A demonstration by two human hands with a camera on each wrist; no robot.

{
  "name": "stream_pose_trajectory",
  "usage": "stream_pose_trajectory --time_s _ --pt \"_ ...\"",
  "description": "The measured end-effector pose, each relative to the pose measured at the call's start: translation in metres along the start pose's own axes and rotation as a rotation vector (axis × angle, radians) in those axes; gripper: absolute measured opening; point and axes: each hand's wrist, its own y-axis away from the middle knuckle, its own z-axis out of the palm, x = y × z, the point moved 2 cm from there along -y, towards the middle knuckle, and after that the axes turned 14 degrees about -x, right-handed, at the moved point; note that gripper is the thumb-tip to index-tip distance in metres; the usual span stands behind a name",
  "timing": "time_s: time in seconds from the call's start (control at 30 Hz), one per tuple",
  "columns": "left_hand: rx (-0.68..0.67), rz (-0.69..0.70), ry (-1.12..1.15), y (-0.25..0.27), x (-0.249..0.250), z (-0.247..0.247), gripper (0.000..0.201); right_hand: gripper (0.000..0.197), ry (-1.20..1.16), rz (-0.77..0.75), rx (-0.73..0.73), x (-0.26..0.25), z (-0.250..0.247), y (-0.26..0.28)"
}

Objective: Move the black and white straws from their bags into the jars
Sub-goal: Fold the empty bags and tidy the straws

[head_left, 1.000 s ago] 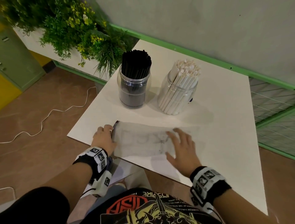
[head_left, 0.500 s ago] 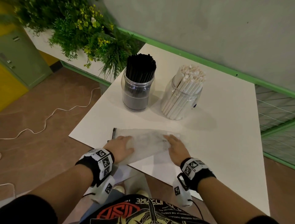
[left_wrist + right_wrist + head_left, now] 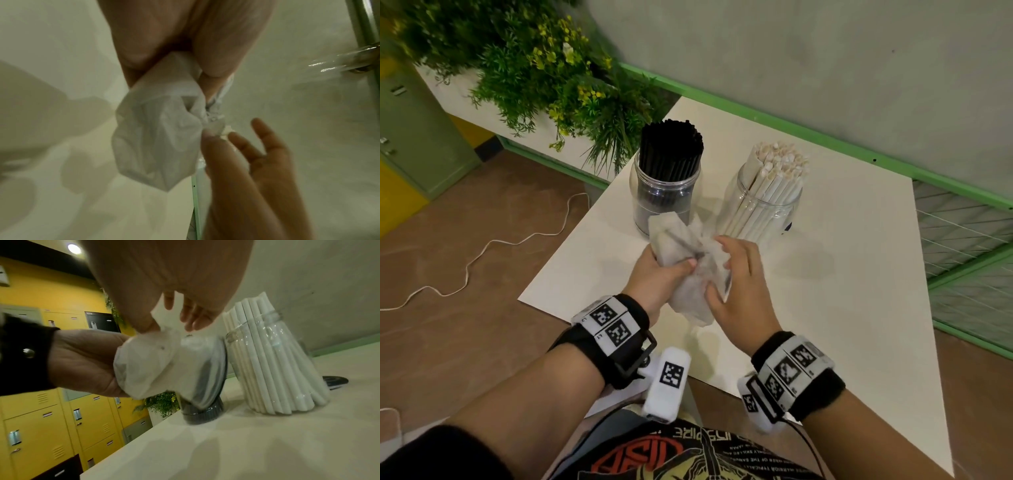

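A clear jar (image 3: 664, 202) packed with black straws (image 3: 671, 147) and a clear jar (image 3: 760, 209) of white straws (image 3: 777, 168) stand side by side on the white table (image 3: 842, 291). In front of them, above the table, a crumpled translucent bag (image 3: 685, 246) hangs between both hands. My left hand (image 3: 671, 262) grips the bag in its fist, thumb on top. My right hand (image 3: 717, 265) pinches the bag's other side between thumb and spread fingers. The bag (image 3: 156, 142) looks empty in the left wrist view. In the right wrist view the bag (image 3: 148, 363) covers part of the black-straw jar (image 3: 201, 412).
A small dark round object (image 3: 335, 381) lies behind the white-straw jar (image 3: 273, 361). Green plants (image 3: 551, 68) hang over the table's far left corner. A white cable (image 3: 482, 246) trails on the floor at left. A green rail (image 3: 791, 113) runs along the wall.
The bag lay flat on the table under both hands; now it is bunched up and lifted off the surface, toward the jars, held by both hands.
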Motion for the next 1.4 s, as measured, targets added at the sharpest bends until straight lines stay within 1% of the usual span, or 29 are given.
stream_pose_trajectory --time_s 0.07,0.13,0.17,0.23,0.27,0.33,0.4,0.43,0.5,0.53,0.57,0.6,0.63,0.67,0.7,0.73,0.8,0.87,0.93,0.97,1.0,1.03,1.07,1.13,1.17,1.2,1.27,1.37,1.4 --pt "0.047 -0.030 -0.037 -0.001 0.001 -0.004 0.026 0.071 0.230 -0.124 -0.024 -0.006 -0.002 0.007" --pt "0.003 -0.092 -0.073 0.002 0.001 0.001 0.022 0.091 0.461 -0.174 -0.163 -0.008 0.003 0.009" --pt "-0.053 -0.130 -0.078 0.004 0.001 0.004 0.022 0.101 0.544 -0.163 -0.236 -0.006 0.007 0.008" --pt "-0.165 -0.180 -0.041 0.009 0.001 0.012 0.023 0.111 0.571 -0.086 -0.323 0.007 0.013 0.004" --pt "-0.199 -0.190 -0.010 0.010 0.001 0.014 0.024 0.109 0.536 -0.052 -0.334 0.013 0.013 0.002" --pt "-0.229 -0.196 0.016 0.011 0.002 0.014 0.028 0.095 0.448 -0.027 -0.308 0.021 0.012 0.002" --pt "-0.227 -0.191 -0.037 0.012 0.000 0.011 0.028 0.076 0.384 0.017 -0.293 0.022 0.010 0.004" --pt "-0.205 -0.163 -0.118 0.011 -0.002 0.008 0.027 0.065 0.362 0.069 -0.311 0.022 0.007 0.004" --pt "-0.083 -0.019 -0.374 0.008 -0.005 0.000 0.030 0.040 0.368 0.189 -0.364 0.025 0.002 0.004" --pt "-0.002 0.083 -0.492 0.008 -0.006 -0.005 0.037 0.028 0.407 0.226 -0.391 0.024 -0.001 0.002" --pt "0.027 0.175 -0.596 0.010 -0.006 -0.007 0.045 0.019 0.448 0.234 -0.432 0.020 -0.003 0.001" --pt "-0.025 0.227 -0.697 0.013 -0.005 -0.007 0.057 0.013 0.456 0.224 -0.491 0.018 -0.005 0.001" --pt "-0.140 0.214 -0.790 0.014 -0.006 -0.004 0.070 0.014 0.422 0.209 -0.554 0.014 -0.006 0.000" --pt "-0.263 0.158 -0.859 0.016 -0.008 -0.001 0.078 0.019 0.362 0.195 -0.610 0.011 -0.006 -0.001" --pt "-0.350 0.098 -0.879 0.018 -0.011 0.001 0.076 0.024 0.284 0.189 -0.635 0.009 -0.006 -0.002" --pt "-0.387 0.057 -0.852 0.017 -0.014 0.000 0.066 0.026 0.199 0.185 -0.608 0.008 -0.006 -0.002" --pt "-0.325 0.066 -0.756 0.016 -0.016 -0.006 0.045 0.025 0.121 0.142 -0.426 0.010 -0.009 -0.003" --pt "-0.186 0.098 -0.706 0.014 -0.017 -0.013 0.030 0.046 0.256 0.101 -0.224 0.015 -0.011 0.002" --pt "-0.024 0.130 -0.677 0.013 -0.016 -0.022 0.024 0.058 0.264 0.075 -0.096 0.014 -0.016 0.007" --pt "0.040 0.136 -0.668 0.012 -0.015 -0.026 0.025 0.062 0.189 0.073 -0.095 0.011 -0.018 0.011" --pt "0.060 0.136 -0.656 0.012 -0.014 -0.028 0.026 0.067 0.075 0.085 -0.141 0.008 -0.017 0.014" --pt "0.027 0.131 -0.640 0.012 -0.014 -0.028 0.027 0.074 -0.054 0.119 -0.219 0.007 -0.013 0.017" --pt "-0.050 0.129 -0.628 0.012 -0.013 -0.025 0.028 0.079 -0.172 0.166 -0.286 0.005 -0.008 0.018" --pt "-0.205 0.149 -0.618 0.015 -0.011 -0.015 0.029 0.086 -0.397 0.276 -0.334 0.003 -0.001 0.016" --pt "-0.247 0.179 -0.620 0.017 -0.008 -0.011 0.029 0.088 -0.529 0.311 -0.334 0.002 0.001 0.014" --pt "-0.258 0.218 -0.627 0.020 -0.003 -0.007 0.029 0.084 -0.668 0.325 -0.333 0.001 0.002 0.012" --pt "-0.237 0.281 -0.630 0.023 0.002 -0.006 0.035 0.067 -0.879 0.323 -0.331 -0.005 0.003 0.009" --pt "-0.156 0.300 -0.706 0.023 -0.004 -0.015 0.058 0.056 -1.034 0.353 -0.332 -0.013 0.003 0.009" --pt "-0.161 0.284 -0.664 0.024 -0.006 -0.016 0.062 0.052 -1.062 0.343 -0.339 -0.015 0.003 0.009"
